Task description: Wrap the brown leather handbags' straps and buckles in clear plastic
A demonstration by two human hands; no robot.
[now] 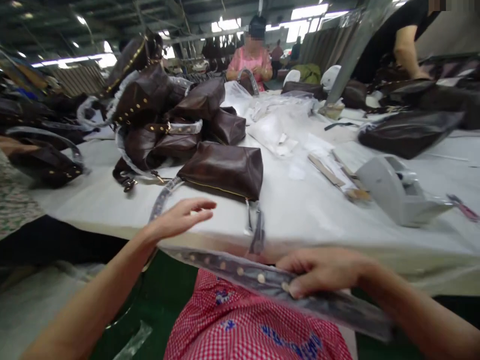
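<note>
My right hand (318, 272) pinches a studded strap (225, 266) wrapped in clear plastic, which stretches across my lap in front of the table edge. My left hand (183, 217) hovers over the table's front edge, fingers stretched out and nothing in them. Just beyond it a dark brown leather bag (228, 167) lies on its side on the white tabletop (300, 215). Plastic-wrapped handle pieces (257, 227) hang from the bag toward me. Whether the strap in my right hand joins this bag cannot be made out.
A pile of brown bags (150, 110) rises at the left. On the right stand a grey tape dispenser (390, 190), red-handled snips (463, 207) and another dark bag (410, 130). Clear plastic sheets (277, 120) lie mid-table. Co-workers stand at the far side (249, 62) and right (390, 45).
</note>
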